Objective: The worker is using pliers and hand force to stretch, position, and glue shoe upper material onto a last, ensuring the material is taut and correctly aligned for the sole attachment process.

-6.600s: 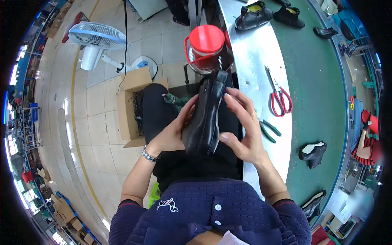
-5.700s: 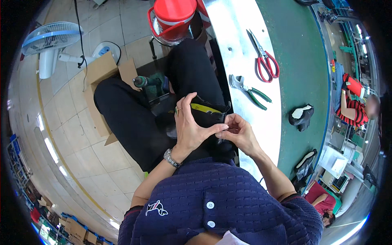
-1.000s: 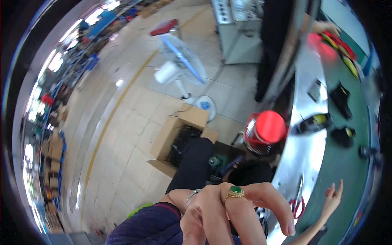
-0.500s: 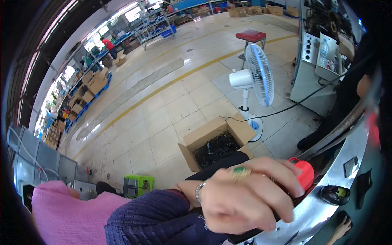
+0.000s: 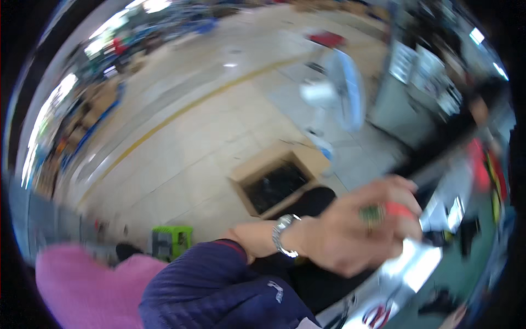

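Note:
The picture is blurred by motion. My left hand (image 5: 356,230) is raised close to the camera with its back toward me and its fingers curled; it wears a green-stoned ring and a silver wristwatch (image 5: 282,236). Something red (image 5: 402,211) shows at its fingertips, but I cannot tell whether the hand grips it. A dark blue sleeve (image 5: 219,285) covers the left arm. A small skin-coloured patch at the lower right edge may be my right hand (image 5: 453,321); its fingers are not visible.
An open cardboard box (image 5: 274,183) with dark contents stands on the tiled floor below a white fan (image 5: 334,93). A green stool (image 5: 171,241) and a pink garment (image 5: 82,285) lie lower left. A shiny metal table edge (image 5: 419,266) runs along the right, with red-handled scissors (image 5: 378,317).
The view has swung up from my lap and the black shoe to the factory floor. My left hand has drifted right across the picture, and the image has blurred.

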Available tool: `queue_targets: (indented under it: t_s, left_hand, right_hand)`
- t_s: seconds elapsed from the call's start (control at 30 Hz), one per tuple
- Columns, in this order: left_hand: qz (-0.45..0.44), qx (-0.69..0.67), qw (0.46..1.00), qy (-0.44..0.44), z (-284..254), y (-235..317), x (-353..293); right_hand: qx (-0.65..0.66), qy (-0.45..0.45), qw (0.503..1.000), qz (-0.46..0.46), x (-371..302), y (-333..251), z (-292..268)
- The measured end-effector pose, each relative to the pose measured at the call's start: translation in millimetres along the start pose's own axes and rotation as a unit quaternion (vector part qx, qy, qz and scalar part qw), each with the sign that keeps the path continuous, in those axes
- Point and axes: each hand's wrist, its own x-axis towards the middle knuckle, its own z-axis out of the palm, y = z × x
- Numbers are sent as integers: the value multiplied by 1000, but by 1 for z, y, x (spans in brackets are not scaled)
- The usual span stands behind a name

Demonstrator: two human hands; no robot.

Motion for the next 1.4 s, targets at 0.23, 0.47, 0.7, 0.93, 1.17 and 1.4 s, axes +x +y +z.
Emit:
queue_targets:
  t_s: [0.23,0.47,0.7,0.93,1.17,1.4]
  left_hand:
    - [-248,-233,866,-366,111,-31,-62]
    - [-330,-525,718,-316,121,-21,-109]
    - [-420,-427,754,-268,74,-35,-161]
    - [-515,-443,707,-198,51,-37,-196]
    - [-755,-377,537,-1,-52,-17,-255]
    - [-846,-346,403,-33,-44,-39,-205]
  right_hand:
    - [316,-90,934,138,-70,-239,-40]
    - [501,-344,794,20,-122,-323,-12]
    - [528,-408,745,21,-142,-367,46]
    - [506,-310,799,100,-181,-344,58]
    - [-80,-343,936,25,-324,-225,33]
    - [-48,-408,888,208,-351,-217,13]
